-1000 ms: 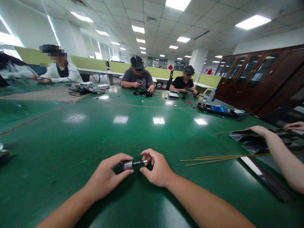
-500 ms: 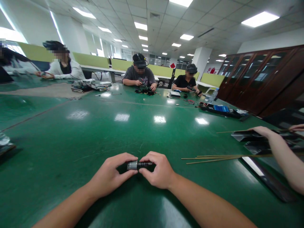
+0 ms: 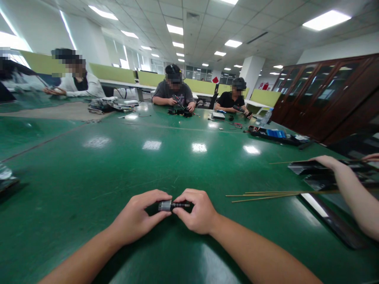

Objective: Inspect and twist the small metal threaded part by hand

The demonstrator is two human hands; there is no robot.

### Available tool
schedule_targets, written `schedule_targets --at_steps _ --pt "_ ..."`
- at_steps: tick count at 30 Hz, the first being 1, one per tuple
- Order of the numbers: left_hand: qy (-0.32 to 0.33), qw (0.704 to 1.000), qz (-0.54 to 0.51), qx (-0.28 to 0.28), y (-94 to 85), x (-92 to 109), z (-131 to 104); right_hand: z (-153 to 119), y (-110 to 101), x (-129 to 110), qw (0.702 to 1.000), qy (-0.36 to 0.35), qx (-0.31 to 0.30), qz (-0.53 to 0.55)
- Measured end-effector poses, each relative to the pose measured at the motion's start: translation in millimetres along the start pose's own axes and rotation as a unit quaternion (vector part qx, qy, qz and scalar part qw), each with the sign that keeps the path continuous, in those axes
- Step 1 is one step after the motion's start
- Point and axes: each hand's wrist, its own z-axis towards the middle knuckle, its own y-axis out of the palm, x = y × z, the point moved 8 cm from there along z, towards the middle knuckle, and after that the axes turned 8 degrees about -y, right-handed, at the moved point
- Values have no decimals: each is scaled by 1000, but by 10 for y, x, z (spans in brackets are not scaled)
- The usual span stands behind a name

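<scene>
While the middle of the long, glossy green table (image 3: 127, 161) reflects the ceiling lights, other things lie around its edges. To the right, thin yellowish rods (image 3: 266, 194) point toward the hands, well apart from them. Beyond the rods, another person's forearm (image 3: 352, 189) reaches over dark, shiny panels (image 3: 314, 167), hiding part of them; a long dark strip (image 3: 331, 221) lies slantwise nearer the camera. At the left edge, a silvery, crumpled-looking item (image 3: 6, 177) is partly out of view. Farther back are a black tray (image 3: 286, 139) with blue items in it, a clear bottle (image 3: 266, 116), a small pale box (image 3: 218, 116) and a cluttered pile (image 3: 102, 105). People sit working along the far side.

Near the front, a small metal cylinder (image 3: 165, 205) with a thin dark shaft (image 3: 181, 204) is held above the table, lying roughly level, its shaft pointing right. The left hand (image 3: 134, 217) grips the cylinder between thumb and fingers, spread just as wide as its body. The right hand (image 3: 201, 213) has thumb and forefinger brought to a narrow gap around the shaft, just beside the cylinder; whether they press on it cannot be told. Fingertips cover parts of both edges.
</scene>
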Motion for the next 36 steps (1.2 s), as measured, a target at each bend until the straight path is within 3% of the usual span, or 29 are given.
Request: schedule_targets --at_steps 36 --pt "15 999 30 22 -80 18 -16 4 -58 7 999 30 12 -18"
